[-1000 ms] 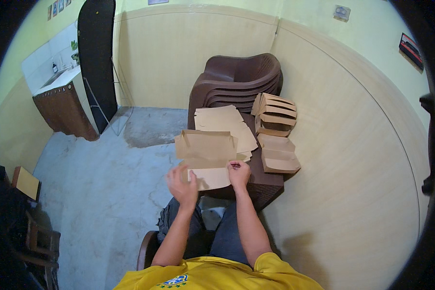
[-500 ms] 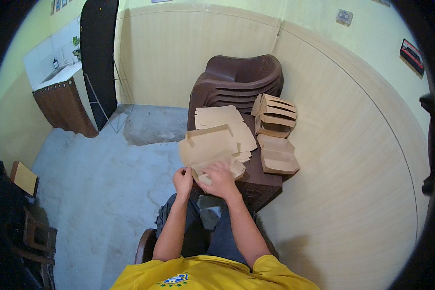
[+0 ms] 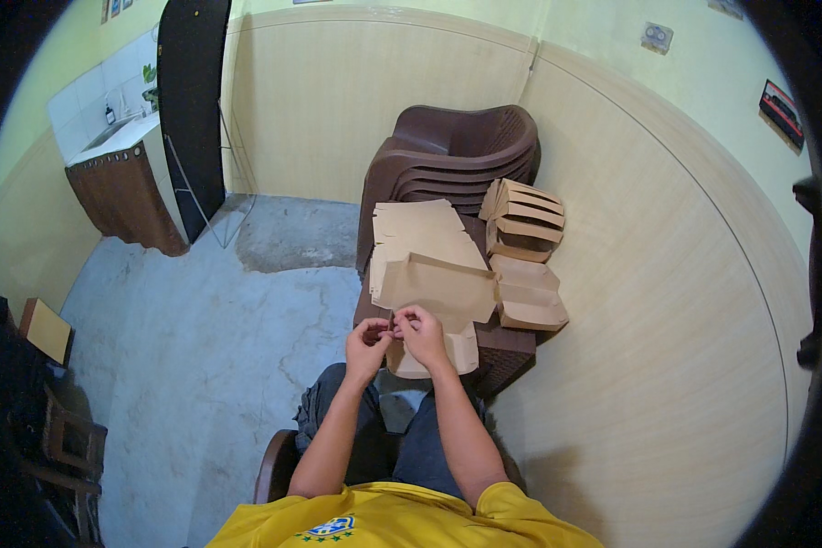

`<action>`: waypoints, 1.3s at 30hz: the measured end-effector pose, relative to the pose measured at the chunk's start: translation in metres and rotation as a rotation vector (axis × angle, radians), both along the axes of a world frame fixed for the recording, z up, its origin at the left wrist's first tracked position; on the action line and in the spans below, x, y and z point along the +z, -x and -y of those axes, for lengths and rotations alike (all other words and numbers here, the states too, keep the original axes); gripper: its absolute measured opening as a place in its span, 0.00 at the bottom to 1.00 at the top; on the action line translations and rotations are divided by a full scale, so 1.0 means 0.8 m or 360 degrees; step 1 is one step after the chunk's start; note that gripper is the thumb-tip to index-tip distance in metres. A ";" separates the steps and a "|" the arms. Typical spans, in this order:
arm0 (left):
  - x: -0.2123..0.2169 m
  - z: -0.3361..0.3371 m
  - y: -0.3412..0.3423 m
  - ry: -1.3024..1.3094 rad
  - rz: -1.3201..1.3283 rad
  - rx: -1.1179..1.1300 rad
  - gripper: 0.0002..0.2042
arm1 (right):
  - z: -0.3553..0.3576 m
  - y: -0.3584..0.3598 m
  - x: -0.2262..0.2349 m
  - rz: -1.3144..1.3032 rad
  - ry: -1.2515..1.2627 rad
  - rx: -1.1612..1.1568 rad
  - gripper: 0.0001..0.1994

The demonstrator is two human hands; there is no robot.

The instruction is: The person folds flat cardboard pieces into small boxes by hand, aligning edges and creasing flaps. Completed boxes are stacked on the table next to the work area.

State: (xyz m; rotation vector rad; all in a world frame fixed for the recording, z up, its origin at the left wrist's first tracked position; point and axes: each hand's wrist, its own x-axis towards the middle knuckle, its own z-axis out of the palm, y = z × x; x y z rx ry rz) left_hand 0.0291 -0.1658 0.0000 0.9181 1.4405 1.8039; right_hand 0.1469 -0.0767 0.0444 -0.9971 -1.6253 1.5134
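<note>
A partly folded brown cardboard box (image 3: 449, 290) lies in front of me, its wide lid panel tilted up on the far side and its shallow tray part near my knees. My left hand (image 3: 367, 351) pinches the box's left side, where the lid and tray meet. My right hand (image 3: 424, 342) grips the same corner, its fingertips close against those of the left. The small flap between the fingers is mostly hidden. Just beyond lies a stack of flat cardboard blanks (image 3: 420, 226) on the brown woven-pattern plastic table (image 3: 510, 351).
Several folded boxes nested together (image 3: 524, 216) and an open box (image 3: 530, 294) stand at the table's right edge by the wall. Behind are stacked brown plastic chairs (image 3: 461, 155). A black board (image 3: 190, 110) and a sink counter (image 3: 126, 139) are at the far left.
The box has turned and shifted right and nearer, its lid now over the blanks' near end. My right hand has moved from inside the tray to the left corner, beside my left hand.
</note>
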 end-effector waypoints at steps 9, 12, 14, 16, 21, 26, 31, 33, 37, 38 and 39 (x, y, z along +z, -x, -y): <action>0.021 0.012 -0.009 -0.0072 -0.0347 -0.0009 0.16 | -0.017 -0.003 0.016 0.0052 0.0038 -0.0244 0.12; 0.024 0.011 -0.009 0.0002 -0.0242 -0.0027 0.15 | -0.023 -0.006 0.009 -0.0006 0.0058 -0.0241 0.12; 0.021 0.009 -0.009 -0.0026 -0.0326 0.0001 0.15 | -0.026 -0.007 0.003 -0.0002 -0.0065 -0.0232 0.11; 0.013 0.007 -0.007 -0.0046 -0.0432 0.0006 0.15 | -0.029 -0.008 -0.003 0.0021 -0.0157 -0.0283 0.10; -0.003 -0.002 0.001 -0.0028 0.0017 0.0010 0.15 | -0.030 -0.009 -0.008 -0.0001 -0.0133 -0.0338 0.09; 0.014 -0.004 0.005 0.0166 0.0443 -0.0112 0.15 | -0.024 -0.021 0.002 -0.0141 -0.0092 -0.0210 0.09; 0.046 -0.005 -0.004 0.0172 0.0582 -0.0156 0.15 | -0.019 -0.032 0.013 -0.0162 -0.0022 -0.0073 0.10; 0.053 -0.006 -0.006 0.0211 0.0605 -0.0199 0.16 | -0.018 -0.034 0.013 -0.0061 -0.0112 -0.0004 0.10; 0.055 -0.007 -0.010 0.0209 0.0618 -0.0183 0.16 | -0.014 -0.042 0.013 0.0046 -0.0172 -0.0007 0.11; 0.055 -0.007 -0.011 0.0254 0.0641 -0.0159 0.16 | -0.013 -0.043 0.013 0.0118 -0.0184 -0.0018 0.11; 0.054 -0.006 -0.012 0.0185 0.0605 -0.0156 0.16 | -0.012 -0.044 0.013 0.0186 -0.0171 -0.0044 0.11</action>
